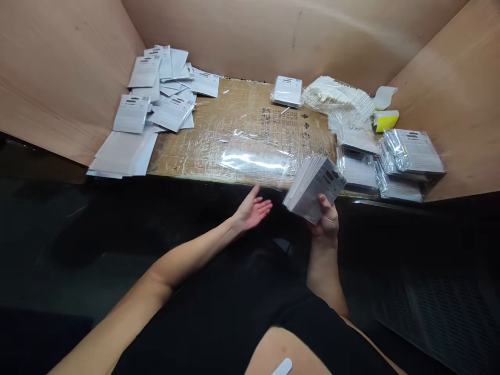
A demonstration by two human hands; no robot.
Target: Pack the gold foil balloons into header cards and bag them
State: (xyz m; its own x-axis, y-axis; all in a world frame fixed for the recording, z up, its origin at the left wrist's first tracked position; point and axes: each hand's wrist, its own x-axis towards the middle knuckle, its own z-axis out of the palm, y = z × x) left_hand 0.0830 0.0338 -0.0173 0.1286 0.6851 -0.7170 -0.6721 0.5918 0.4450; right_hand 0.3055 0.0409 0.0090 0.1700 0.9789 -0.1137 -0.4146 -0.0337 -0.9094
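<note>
My right hand [327, 220] grips a thick stack of white printed cards [318, 190], tilted over the front edge of the work surface. The cards have dark hanger holes at the top and look wrapped in clear film. To the left of the stack, my left hand [253, 208] is open, palm up with fingers stretched out, and touches nothing. Just beyond it, a clear plastic sleeve [253, 159] lies flat on the cardboard [187, 151] and reflects the light.
At the left lies a loose heap of similar packets [172, 112]. Several packet stacks [417, 151] stand at the right, near a clear bag of white pieces [339, 99] and a yellow-and-white piece [386, 121]. One small stack [287, 91] sits at the back. Wooden panels [273, 36] enclose the surface.
</note>
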